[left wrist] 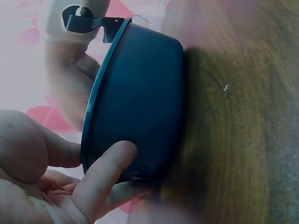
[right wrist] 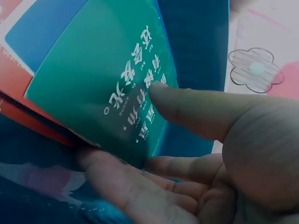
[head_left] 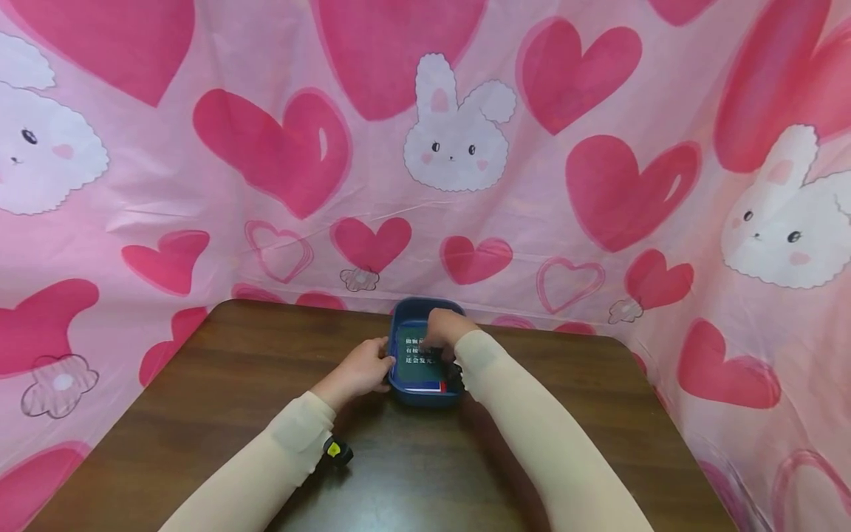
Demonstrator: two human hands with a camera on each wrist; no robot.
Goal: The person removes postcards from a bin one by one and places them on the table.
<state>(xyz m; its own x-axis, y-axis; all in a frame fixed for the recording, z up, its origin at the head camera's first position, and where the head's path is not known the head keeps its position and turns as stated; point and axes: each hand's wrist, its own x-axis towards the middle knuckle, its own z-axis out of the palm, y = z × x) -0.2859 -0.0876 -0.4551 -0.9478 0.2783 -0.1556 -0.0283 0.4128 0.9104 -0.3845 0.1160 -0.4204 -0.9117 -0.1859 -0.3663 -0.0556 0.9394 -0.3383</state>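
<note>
A dark blue plastic tub (head_left: 425, 400) stands at the far side of the table, a stack of printed cards inside it. On its left wall, the fingers of my left hand (head_left: 361, 369) grip the rim; the left wrist view has them on both sides of the tub wall (left wrist: 140, 93). My right hand (head_left: 449, 331) reaches into the tub from the right. Its thumb lies on a green card with white Chinese writing (right wrist: 93, 70) and its fingers are at the card's edge, pinching it. Beneath that card, red and blue cards (right wrist: 39, 39) stick out.
The brown wooden table (head_left: 286, 347) carries the tub near its back edge. Behind and on both sides hangs a pink curtain (head_left: 379, 185) with hearts and rabbits. A dark wrist camera with a yellow mark (head_left: 337, 450) sits by the left sleeve.
</note>
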